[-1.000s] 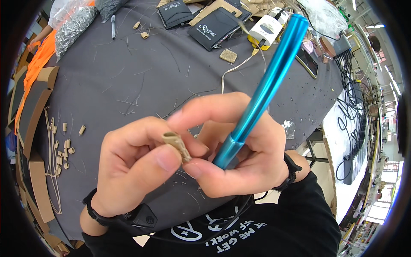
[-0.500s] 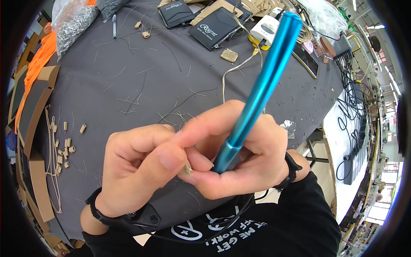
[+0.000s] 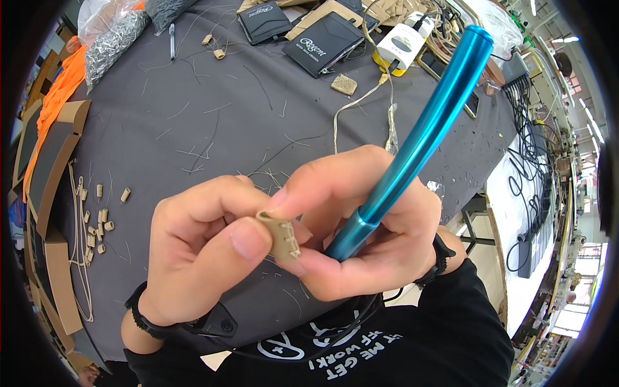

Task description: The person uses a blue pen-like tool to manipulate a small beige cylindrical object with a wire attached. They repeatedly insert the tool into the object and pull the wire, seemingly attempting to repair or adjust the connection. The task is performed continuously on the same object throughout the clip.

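Between the thumb and forefinger of my left hand (image 3: pixel 200 251) is a small beige tube-like loop (image 3: pixel 281 236) with stitches along one edge. It is tilted so that its open end and stitched seam show. My right hand (image 3: pixel 387 226) grips a shiny teal pen-shaped tool (image 3: pixel 425 138) in its palm and curled fingers, its long end slanting up to the right. The tool's lower end is hidden in the hand. My right fingertips also touch the loop on its right side. Both hands are together above the near part of the grey cloth.
Several similar beige loops (image 3: pixel 99 228) lie at the left beside a beige cord (image 3: pixel 82 271) and cardboard boxes (image 3: pixel 59 277). Farther back are a bag of metal pieces (image 3: pixel 115 51), a pen (image 3: pixel 172 41), black wallets (image 3: pixel 322 44) and a white plug-in device (image 3: pixel 402 45). Thread snippets (image 3: pixel 200 151) litter the cloth.
The beige loop has been turned up between my fingers and shows more of its seam. The teal tool has tilted farther to the right, while both hands stay close together.
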`<action>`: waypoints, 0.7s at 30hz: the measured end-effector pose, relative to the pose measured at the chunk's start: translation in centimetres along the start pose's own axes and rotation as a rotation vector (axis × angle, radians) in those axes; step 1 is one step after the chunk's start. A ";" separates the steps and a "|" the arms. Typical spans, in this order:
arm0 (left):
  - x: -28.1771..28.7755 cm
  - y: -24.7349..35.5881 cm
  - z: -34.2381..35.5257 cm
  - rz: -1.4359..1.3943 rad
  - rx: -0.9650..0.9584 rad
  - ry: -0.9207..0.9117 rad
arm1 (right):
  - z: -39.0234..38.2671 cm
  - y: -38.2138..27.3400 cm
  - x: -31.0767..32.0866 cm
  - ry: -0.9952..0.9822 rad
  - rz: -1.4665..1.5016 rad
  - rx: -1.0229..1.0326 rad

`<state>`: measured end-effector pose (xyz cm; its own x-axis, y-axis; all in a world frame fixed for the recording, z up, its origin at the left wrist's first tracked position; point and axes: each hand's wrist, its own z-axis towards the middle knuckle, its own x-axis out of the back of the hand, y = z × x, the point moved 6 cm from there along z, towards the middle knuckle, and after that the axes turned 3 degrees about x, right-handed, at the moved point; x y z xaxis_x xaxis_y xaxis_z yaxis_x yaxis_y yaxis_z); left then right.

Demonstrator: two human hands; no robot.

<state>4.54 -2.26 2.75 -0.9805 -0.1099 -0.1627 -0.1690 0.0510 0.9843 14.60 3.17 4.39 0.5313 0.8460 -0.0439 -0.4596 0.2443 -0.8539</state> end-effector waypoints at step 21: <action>-0.3 -0.4 -0.2 -0.238 0.062 -0.161 | 0.1 0.2 0.0 -0.139 -0.012 -0.162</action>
<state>4.89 -2.45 2.41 -0.9149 0.0328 -0.4023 -0.3972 0.1040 0.9118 14.45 3.23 4.24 0.4273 0.9036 0.0289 -0.3273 0.1844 -0.9267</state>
